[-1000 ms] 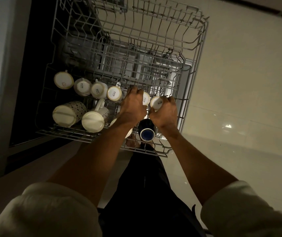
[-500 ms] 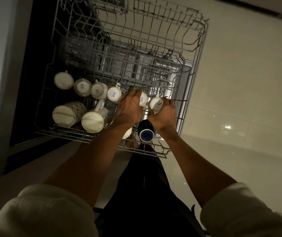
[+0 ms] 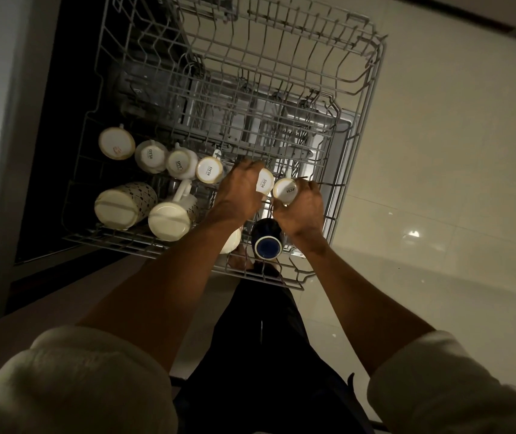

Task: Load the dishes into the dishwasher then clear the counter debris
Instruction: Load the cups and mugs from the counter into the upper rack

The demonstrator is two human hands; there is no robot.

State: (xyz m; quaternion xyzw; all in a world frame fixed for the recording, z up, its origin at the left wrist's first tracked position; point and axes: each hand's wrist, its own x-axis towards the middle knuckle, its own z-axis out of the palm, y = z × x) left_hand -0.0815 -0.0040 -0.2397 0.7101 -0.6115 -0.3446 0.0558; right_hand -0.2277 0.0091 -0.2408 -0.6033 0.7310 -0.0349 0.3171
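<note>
Both hands have edged slightly deeper into the dishwasher rack [image 3: 372, 126]. Left hand [image 3: 239, 195] grips one white cup [image 3: 265, 182]; right hand [image 3: 303, 211] grips another cup [image 3: 285, 191] beside it, above a blue mug [image 3: 267, 242] on its side.

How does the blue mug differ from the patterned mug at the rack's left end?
The blue mug is dark, almost black outside, with a blue base; the patterned mug is cream with a dark diamond print and a pale base. The blue mug looks narrower than the patterned mug. The blue mug sits just below the right hand; the patterned mug lies clear of both hands. Both rest in the rack's front row, bases towards the camera.
</note>
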